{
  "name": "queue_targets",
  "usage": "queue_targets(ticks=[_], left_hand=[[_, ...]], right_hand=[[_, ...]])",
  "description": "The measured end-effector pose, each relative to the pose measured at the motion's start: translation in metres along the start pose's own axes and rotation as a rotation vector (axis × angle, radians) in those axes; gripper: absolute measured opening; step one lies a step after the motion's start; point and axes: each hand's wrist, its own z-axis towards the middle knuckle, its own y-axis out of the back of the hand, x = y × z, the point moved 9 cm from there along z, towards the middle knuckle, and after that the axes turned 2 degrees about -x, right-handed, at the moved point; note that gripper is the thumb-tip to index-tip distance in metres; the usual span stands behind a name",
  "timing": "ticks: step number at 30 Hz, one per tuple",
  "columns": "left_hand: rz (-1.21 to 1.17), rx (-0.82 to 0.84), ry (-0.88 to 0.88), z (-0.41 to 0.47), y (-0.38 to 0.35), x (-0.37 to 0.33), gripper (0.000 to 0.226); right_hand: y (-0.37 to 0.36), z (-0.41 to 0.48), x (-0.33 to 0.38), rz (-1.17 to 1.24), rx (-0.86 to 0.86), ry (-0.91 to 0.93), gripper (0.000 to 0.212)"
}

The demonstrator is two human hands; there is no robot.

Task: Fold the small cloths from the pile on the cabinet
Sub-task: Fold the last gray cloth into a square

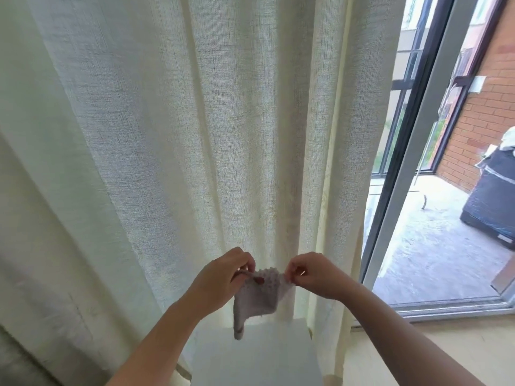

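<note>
A small pale grey-pink cloth (259, 298) with a bobbled weave hangs in the air in front of the curtain. My left hand (223, 277) pinches its top left corner, and my right hand (312, 274) pinches its top right corner. The top edge is stretched between the two hands. The cloth's lower end droops to a point just above the white cabinet top (259, 358). The pile of cloths is out of view.
A cream curtain (181, 135) fills the space behind the cabinet. To the right, an open sliding door (412, 168) leads to a concrete balcony with a dark covered object (490, 196) and a brick wall (485, 112).
</note>
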Motion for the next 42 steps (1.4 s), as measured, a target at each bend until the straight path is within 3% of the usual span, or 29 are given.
queue_targets(ticks=[9, 14, 17, 25, 31, 35, 42], left_hand=[[0.022, 0.121, -0.070, -0.003, -0.019, 0.004, 0.023], [0.067, 0.098, -0.057, -0.002, -0.020, 0.004, 0.011], [0.143, 0.054, -0.040, 0.000, -0.019, 0.006, 0.017], [0.248, -0.061, -0.031, 0.000, -0.010, 0.007, 0.030], [0.312, 0.040, -0.066, -0.001, -0.005, 0.012, 0.037], [0.338, 0.145, -0.114, 0.001, 0.007, 0.016, 0.029], [0.493, 0.040, -0.209, 0.020, 0.056, 0.004, 0.018]], right_hand=[[-0.006, 0.004, 0.009, 0.091, 0.007, 0.010, 0.017], [-0.026, 0.001, 0.019, 0.086, 0.103, 0.059, 0.039], [-0.034, 0.001, 0.022, 0.017, 0.107, 0.081, 0.042], [-0.029, 0.004, 0.023, -0.104, -0.051, 0.098, 0.016], [-0.016, 0.007, 0.029, -0.189, -0.036, 0.147, 0.006], [-0.001, 0.013, 0.037, -0.232, 0.019, 0.152, 0.007], [0.039, 0.031, 0.082, -0.274, 0.019, 0.240, 0.013]])
